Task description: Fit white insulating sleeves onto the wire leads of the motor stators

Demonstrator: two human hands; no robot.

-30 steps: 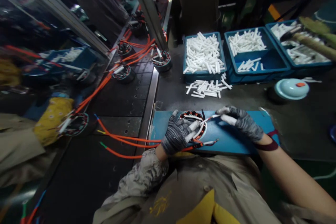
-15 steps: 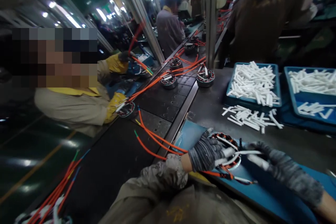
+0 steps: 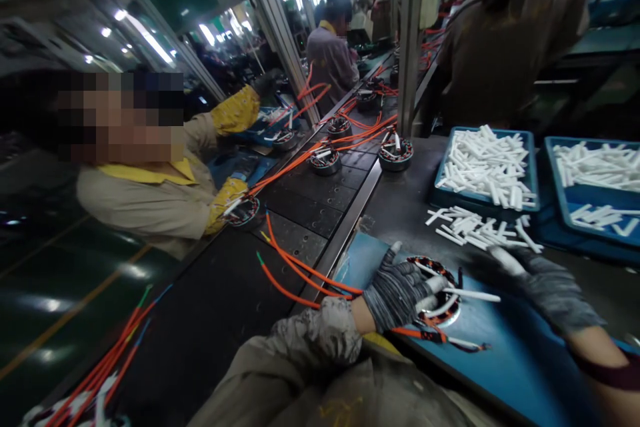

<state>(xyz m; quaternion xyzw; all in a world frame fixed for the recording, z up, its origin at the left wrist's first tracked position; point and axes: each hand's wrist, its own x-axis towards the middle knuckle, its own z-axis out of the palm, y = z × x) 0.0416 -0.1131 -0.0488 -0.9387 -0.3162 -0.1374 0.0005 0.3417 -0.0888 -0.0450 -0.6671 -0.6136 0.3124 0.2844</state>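
Note:
A ring-shaped motor stator (image 3: 434,317) with copper windings lies on a blue mat (image 3: 520,347) in front of me. My left hand (image 3: 400,290), in a grey glove with white fingertips, rests its outstretched fingers on the stator, thumb apart. One white sleeve (image 3: 473,295) sticks out of the ring to the right, and other white tubing curves inside it. Orange leads (image 3: 310,267) run left from under my left wrist. My right hand (image 3: 545,283), also gloved, is stretched out beside loose white sleeves (image 3: 475,227), its far fingers partly hidden.
Two blue bins, one nearer (image 3: 440,197) and one at right (image 3: 560,203), hold white sleeves. A dark conveyor (image 3: 295,233) carries several stators. Across it, a co-worker's yellow-cuffed hand (image 3: 233,197) touches a stator (image 3: 245,211). A metal post (image 3: 411,47) stands at the conveyor's edge.
My right hand has moved from beside the stator up and right to the loose sleeves. My left thumb has spread. The co-worker's far arm has moved outward, and the view has shifted slightly.

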